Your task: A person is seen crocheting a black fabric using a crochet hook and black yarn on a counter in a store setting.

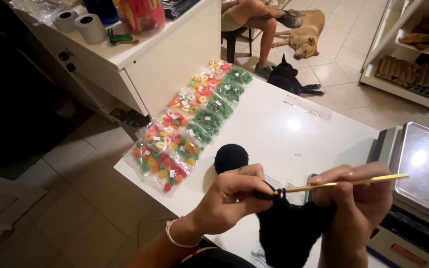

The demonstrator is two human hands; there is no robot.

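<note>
**Black crochet piece being worked over a white table**

The white table [294, 134] is taking up most of the view, with tiled floor around it. Along its left edge, two rows of clear bags are being kept: mixed-colour gummy rings [175, 134] on the outside, green gummies [217, 106] just beside them. At the right edge a scale with a shiny steel pan [423, 164] is being lit from above.

Nearer the camera, the black crochet fabric [289, 231] is being held up between both hands, hanging down below the fingers and hiding part of the table. The left hand [234, 196] is being kept clenched on the fabric's top edge, thumb and forefinger pinching it right where the stitches are. The right hand [356, 196] is being closed around a yellow crochet hook [348, 182], which is lying across its fingers, tip poked into the black loops just beside the left fingertips.

A black yarn ball [231, 157] is sitting on the table just behind the left hand.
</note>
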